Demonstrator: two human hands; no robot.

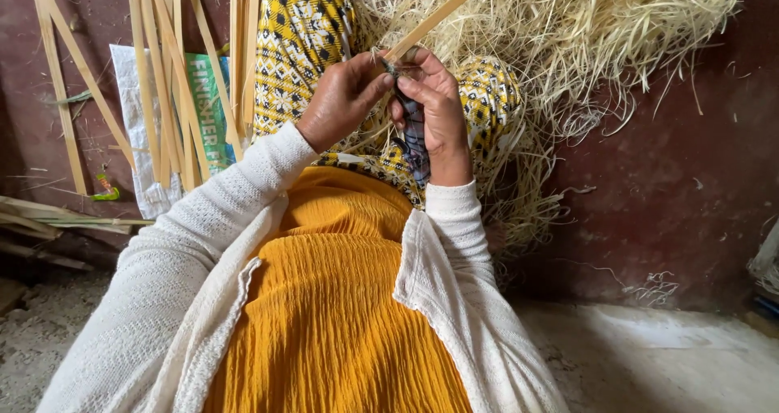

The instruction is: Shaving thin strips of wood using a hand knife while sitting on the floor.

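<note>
My left hand [341, 98] pinches the near end of a long pale bamboo strip [438, 15] that runs up and to the right out of view. My right hand [434, 109] is closed around a dark knife [410, 129], its blade meeting the strip's end between my two thumbs. Both hands work over my lap, which is covered by a yellow and black patterned cloth [304, 32]. I wear a white knitted cardigan and an orange top.
A big heap of pale bamboo shavings [584, 40] lies to the right of my legs on a dark red floor [682, 178]. Several split bamboo strips [166, 80] and a white printed sack [146, 161] lie at the left. More slats [40, 218] rest near the left edge.
</note>
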